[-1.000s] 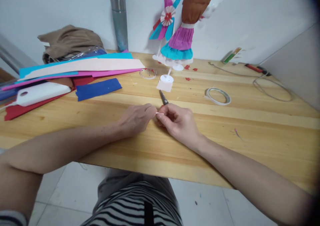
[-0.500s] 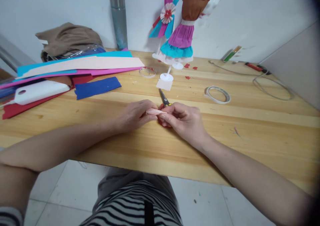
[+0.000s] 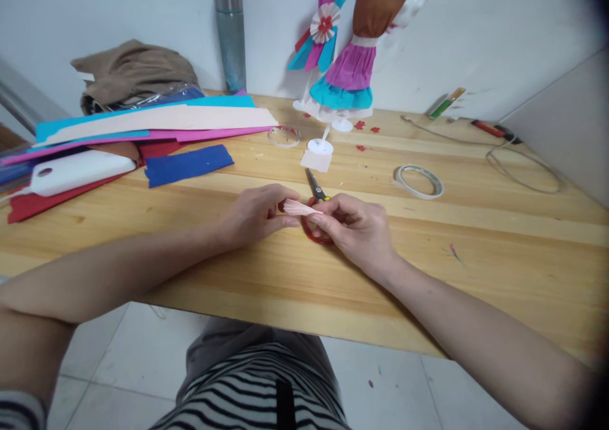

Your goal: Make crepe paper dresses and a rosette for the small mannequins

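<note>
A small folded strip of pale pink paper (image 3: 299,207) is pinched between both hands over the wooden table (image 3: 476,246). My left hand (image 3: 257,215) closes on its left end with thumb and fingers. My right hand (image 3: 356,230) grips its right end, fingers curled. Red-handled scissors (image 3: 314,195) lie on the table just behind and partly under my right hand, blades pointing away from me.
Coloured paper sheets (image 3: 157,122) and a white case (image 3: 78,171) lie at the left, with a blue strip (image 3: 188,165). Two paper-dress figures (image 3: 347,56) and a flask (image 3: 231,33) stand at the back. A tape roll (image 3: 419,181), a clear ring (image 3: 283,136) and a wire (image 3: 523,163) lie nearby.
The pink paper shows longer between my fingers than a second ago. My right hand has shifted a little to the right, uncovering the scissors' red handle.
</note>
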